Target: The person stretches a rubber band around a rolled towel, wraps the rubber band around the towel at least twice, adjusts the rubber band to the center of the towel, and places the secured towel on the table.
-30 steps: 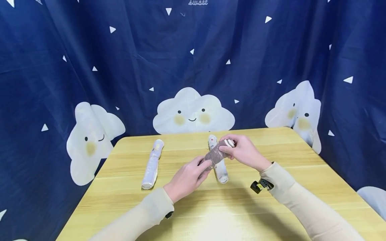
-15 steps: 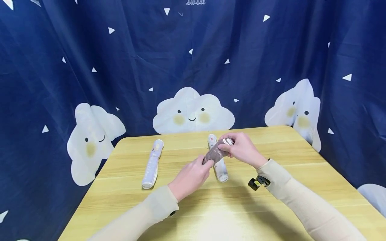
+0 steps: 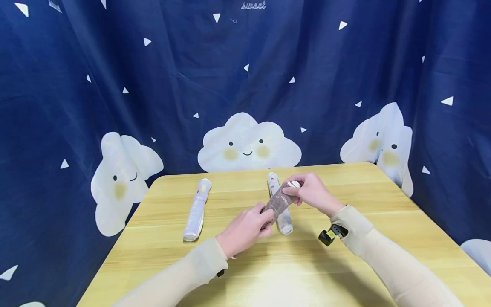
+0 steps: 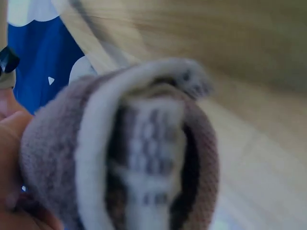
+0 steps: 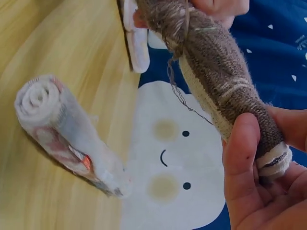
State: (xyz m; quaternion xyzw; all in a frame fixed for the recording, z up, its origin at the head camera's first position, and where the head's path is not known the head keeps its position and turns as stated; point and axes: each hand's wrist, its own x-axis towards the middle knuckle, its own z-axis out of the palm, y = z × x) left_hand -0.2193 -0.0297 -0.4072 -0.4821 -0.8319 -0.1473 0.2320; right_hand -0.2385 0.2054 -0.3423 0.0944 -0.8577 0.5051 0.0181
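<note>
A rolled brown towel (image 3: 279,203) with pale edges is held up at a slant between both hands. My left hand (image 3: 245,227) grips its lower end, thumb over the roll. At the upper, white-banded end, my right hand (image 3: 312,192) pinches it between thumb and fingers. In the right wrist view, a thin cord or loose thread (image 5: 180,91) hangs from the brown roll. The left wrist view looks straight into the roll's end (image 4: 153,143), showing layers with white edging. Behind the brown towel, a white patterned rolled towel (image 3: 284,222) lies on the table, partly covered in the head view.
A pale lavender rolled towel (image 3: 196,209) lies on the left of the wooden table (image 3: 153,256). A dark blue curtain (image 3: 172,85) with clouds hangs just beyond the table's far edge. A black wrist camera (image 3: 327,236) sticks out below the right sleeve.
The left hand's thumb and fingers have shifted slightly on the lower end of the brown towel. The right hand keeps its pinch on the upper end. The head view has moved a little.
</note>
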